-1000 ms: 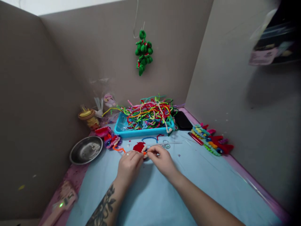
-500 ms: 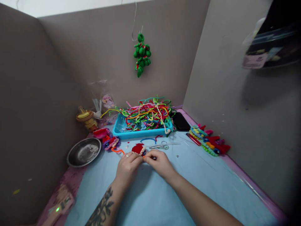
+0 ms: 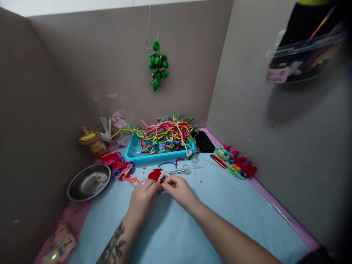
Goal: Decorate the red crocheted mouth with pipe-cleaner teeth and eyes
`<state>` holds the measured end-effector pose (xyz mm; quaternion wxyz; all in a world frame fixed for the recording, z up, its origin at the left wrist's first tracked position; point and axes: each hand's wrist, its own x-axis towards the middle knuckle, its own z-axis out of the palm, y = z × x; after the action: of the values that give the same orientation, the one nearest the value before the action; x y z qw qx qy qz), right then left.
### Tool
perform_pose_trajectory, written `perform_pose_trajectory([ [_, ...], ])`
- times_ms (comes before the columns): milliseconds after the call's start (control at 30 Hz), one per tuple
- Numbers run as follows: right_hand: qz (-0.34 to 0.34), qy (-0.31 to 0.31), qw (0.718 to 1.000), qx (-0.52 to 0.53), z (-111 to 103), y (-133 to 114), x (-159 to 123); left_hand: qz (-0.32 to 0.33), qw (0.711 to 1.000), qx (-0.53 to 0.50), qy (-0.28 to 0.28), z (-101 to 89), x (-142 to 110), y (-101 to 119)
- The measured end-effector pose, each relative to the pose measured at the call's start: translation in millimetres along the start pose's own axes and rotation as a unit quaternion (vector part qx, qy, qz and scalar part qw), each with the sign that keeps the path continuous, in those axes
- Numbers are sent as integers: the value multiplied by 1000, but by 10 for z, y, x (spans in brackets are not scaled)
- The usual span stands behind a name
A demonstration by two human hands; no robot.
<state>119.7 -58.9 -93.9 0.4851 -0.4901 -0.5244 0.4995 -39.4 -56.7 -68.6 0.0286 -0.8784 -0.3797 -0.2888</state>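
Note:
A small red crocheted piece (image 3: 154,175) with a pale pink edging and a blue eye-like spot lies at the middle of the table. My left hand (image 3: 143,195) is closed on its near left side, a ring on one finger. From the right, my right hand (image 3: 178,189) pinches at the piece's near edge, its fingertips almost touching those of the left. A tiny bit of orange-red shows between them; what exactly the right fingers grip is too small to tell. An orange yarn strand (image 3: 129,179) runs toward my left hand. Just behind are scissors (image 3: 180,171).
A blue tray (image 3: 143,160) heaped with yarn scraps stands behind. Left are a metal bowl (image 3: 82,187) and a purple crocheted piece (image 3: 121,169); right, a black phone-like slab (image 3: 205,142), a red-handled tool (image 3: 218,161) and crocheted pieces (image 3: 233,163). A green crocheted bunch (image 3: 158,66) hangs on the wall.
The whole view has shifted, so everything sits further left in the picture. Both hands stay together at the red crocheted piece, with only slight finger movement.

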Motion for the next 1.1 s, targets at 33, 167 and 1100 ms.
perform_pose_trajectory([
  [33,-1,-2,1000,2,5,15,3,5,1000,5,-1,2,-1,-3],
  [167,-1,-21,1000,19,-4,27,12,20,1000,-4,2,19,-8,-12],
  [1100,-2,-22,999,40,-9,-96,-45,-58,996,-72,-1,63,-18,25],
])
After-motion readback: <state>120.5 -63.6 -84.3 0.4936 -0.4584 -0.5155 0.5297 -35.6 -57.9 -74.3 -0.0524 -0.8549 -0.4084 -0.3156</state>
